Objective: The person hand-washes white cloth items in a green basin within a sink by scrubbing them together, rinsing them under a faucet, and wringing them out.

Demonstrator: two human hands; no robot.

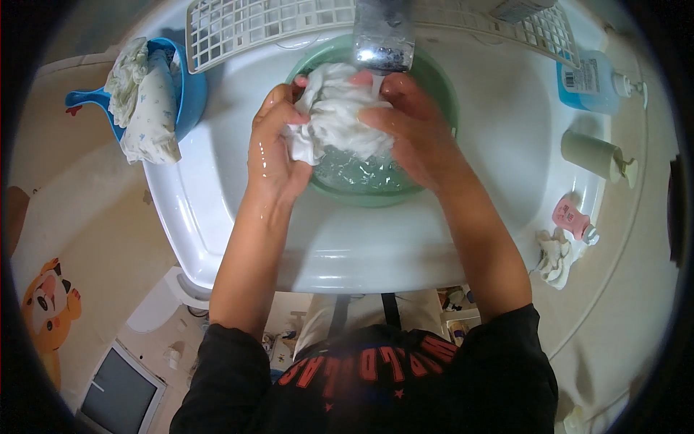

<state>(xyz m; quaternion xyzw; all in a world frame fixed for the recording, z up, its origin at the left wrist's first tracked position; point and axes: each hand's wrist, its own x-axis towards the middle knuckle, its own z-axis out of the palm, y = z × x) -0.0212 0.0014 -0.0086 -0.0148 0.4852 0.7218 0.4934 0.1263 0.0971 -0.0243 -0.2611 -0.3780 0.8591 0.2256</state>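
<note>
A wet, bunched white cloth (340,108) is stretched between my two hands, just under the running tap (384,36). My left hand (273,137) grips its left side, thumb on top, with water drops shining on the skin. On the other side my right hand (416,126) pinches the cloth, its fingertips partly hidden by the fabric and the tap. Below the cloth is a green basin (442,87) holding bubbling water. The basin sits in a white sink (506,145).
At the left rim stands a blue dipper (191,101) with patterned cloths (152,108) draped over it. A white grid rack (271,29) spans the back. Along the right edge are a blue pump bottle (589,83), a pale tube (594,154), a pink bottle (571,218) and a crumpled cloth (554,258).
</note>
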